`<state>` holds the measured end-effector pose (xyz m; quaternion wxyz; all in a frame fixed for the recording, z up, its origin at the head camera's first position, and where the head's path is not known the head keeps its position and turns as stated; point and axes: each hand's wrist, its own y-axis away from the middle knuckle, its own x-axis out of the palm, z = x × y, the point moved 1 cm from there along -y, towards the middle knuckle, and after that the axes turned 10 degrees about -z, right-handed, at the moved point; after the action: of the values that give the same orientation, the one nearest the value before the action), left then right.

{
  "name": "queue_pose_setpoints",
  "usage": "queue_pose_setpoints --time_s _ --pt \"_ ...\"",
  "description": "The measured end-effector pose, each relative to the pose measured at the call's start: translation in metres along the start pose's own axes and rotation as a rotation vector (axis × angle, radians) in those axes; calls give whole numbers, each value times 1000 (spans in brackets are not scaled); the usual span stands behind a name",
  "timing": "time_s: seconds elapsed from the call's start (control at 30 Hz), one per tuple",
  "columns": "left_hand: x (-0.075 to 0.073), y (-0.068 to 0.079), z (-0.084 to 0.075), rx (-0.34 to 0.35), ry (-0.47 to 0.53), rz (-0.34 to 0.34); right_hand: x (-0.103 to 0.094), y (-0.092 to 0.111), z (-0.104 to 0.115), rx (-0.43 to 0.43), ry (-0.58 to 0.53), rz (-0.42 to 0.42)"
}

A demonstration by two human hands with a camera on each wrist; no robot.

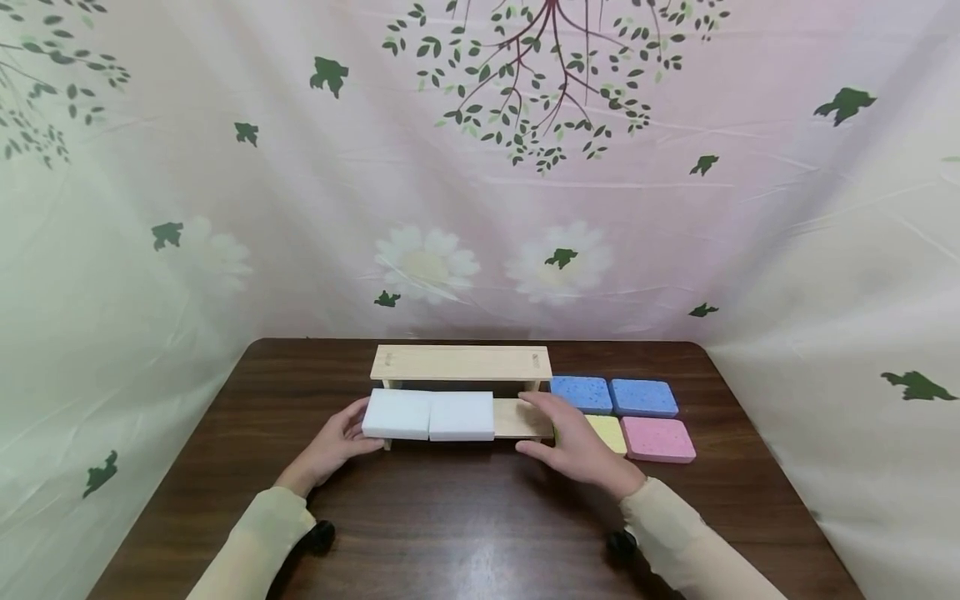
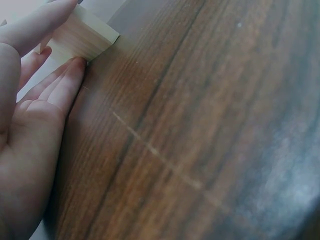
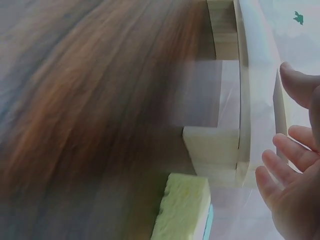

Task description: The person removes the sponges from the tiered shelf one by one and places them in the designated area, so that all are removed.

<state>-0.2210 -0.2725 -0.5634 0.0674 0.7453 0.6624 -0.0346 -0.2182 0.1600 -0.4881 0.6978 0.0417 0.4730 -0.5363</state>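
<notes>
Two white rectangular blocks lie side by side on the left part of a low wooden stand. My left hand is at the stand's left end, its fingers fairly straight beside the left white block. In the left wrist view, its fingertips are right at the stand's wooden end piece. My right hand hovers about the stand's bare right end, thumb and fingers spread. In the right wrist view, nothing is between them.
Right of the stand, two blue sponges lie behind a pink sponge and a yellow sponge, which my right hand partly covers. A second wooden stand is behind, near the rear edge of the dark table.
</notes>
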Motion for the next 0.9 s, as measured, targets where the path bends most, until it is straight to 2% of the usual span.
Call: queue_pose_setpoints --time_s 0.33,0.9 --pt "2 1 -3 8 12 3 14 -10 6 -2 7 14" --pt "1 0 -2 -3 6 -6 30 -22 7 88 27 95"
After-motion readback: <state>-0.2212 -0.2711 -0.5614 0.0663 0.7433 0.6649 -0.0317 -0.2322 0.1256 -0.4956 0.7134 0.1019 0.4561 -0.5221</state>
